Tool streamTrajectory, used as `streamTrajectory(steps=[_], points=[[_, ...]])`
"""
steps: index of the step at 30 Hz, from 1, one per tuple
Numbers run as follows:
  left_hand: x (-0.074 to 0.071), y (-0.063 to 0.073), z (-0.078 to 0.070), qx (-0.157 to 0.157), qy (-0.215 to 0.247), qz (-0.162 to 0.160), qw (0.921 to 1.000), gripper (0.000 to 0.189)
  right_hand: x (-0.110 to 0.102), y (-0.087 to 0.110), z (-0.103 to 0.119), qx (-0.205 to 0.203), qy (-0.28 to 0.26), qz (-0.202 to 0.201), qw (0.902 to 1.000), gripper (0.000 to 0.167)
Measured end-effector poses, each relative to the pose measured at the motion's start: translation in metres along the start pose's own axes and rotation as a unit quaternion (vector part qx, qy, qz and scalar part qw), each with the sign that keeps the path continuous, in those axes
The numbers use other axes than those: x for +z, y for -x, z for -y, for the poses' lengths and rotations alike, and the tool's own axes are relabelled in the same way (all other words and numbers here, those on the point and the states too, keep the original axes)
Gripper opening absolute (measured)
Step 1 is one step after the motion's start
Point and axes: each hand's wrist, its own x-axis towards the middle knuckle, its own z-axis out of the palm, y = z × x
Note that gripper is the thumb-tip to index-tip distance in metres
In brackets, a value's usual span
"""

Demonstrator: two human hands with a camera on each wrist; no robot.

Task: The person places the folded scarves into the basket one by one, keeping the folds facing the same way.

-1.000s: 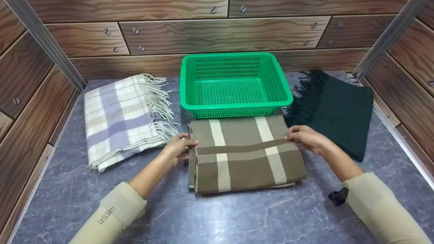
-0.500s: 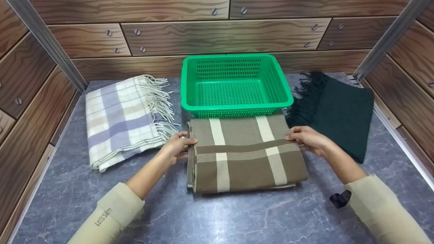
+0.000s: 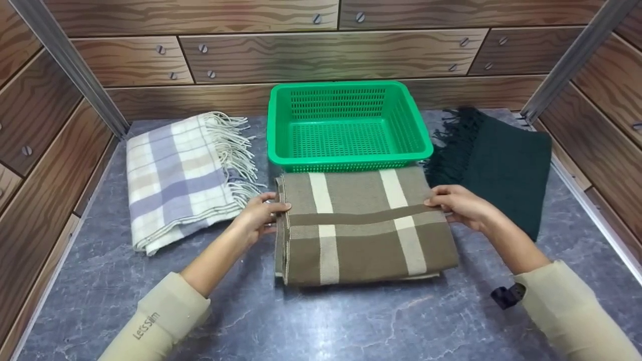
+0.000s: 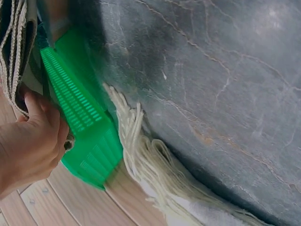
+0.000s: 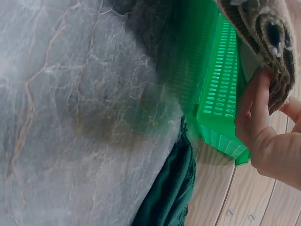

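Observation:
A folded brown checked scarf (image 3: 371, 250) with cream stripes lies between my two hands, in front of the green basket. My left hand (image 3: 261, 213) grips its left edge, thumb on top and fingers beneath. On the right edge, my right hand (image 3: 459, 205) pinches the folded layers the same way. The left wrist view shows the stacked edges of the scarf (image 4: 16, 52) above the thumb. From the right wrist, the rolled layers of the scarf (image 5: 277, 56) sit between thumb and fingers, raised off the table. The scarf's far edge reaches the front of the basket.
The perforated green basket (image 3: 351, 161) stands at the back centre with nothing in it. A folded white and lilac checked scarf (image 3: 175, 175) with cream fringe lies left. At the right is a folded dark green fringed scarf (image 3: 511, 170). Wood-patterned walls enclose the grey marbled table (image 3: 241, 321).
The brown scarf has risen slightly and looks a little larger, its far edge now closer against the basket's front. Both hands keep their grip and have spread slightly apart with it.

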Motion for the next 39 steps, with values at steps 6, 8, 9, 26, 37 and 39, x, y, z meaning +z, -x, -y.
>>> streamTrajectory(steps=[6, 8, 9, 26, 37, 39], points=[[0.0, 0.003, -0.003, -0.001, 0.005, 0.002, 1.0, 0.05, -0.001, 0.004, 0.003, -0.004, 0.0, 0.005, 1.0, 0.021], [0.0, 0.004, -0.004, 0.001, 0.005, 0.004, 1.0, 0.049, -0.001, 0.005, 0.004, -0.006, 0.0, 0.007, 1.0, 0.018], [0.0, 0.005, -0.005, 0.003, 0.005, 0.005, 1.0, 0.049, -0.001, 0.006, 0.005, -0.006, 0.0, 0.008, 0.9999, 0.016], [-0.001, 0.013, -0.013, 0.013, 0.016, 0.021, 0.9996, 0.049, 0.0, 0.015, 0.013, -0.019, -0.013, 0.006, 0.9997, 0.011], [-0.003, 0.017, -0.019, 0.024, 0.024, 0.036, 0.9988, 0.037, -0.001, 0.018, 0.019, -0.028, -0.011, 0.014, 0.9994, 0.01], [-0.003, 0.017, -0.019, 0.024, 0.024, 0.038, 0.9987, 0.037, 0.0, 0.018, 0.02, -0.027, -0.012, 0.014, 0.9995, 0.012]])
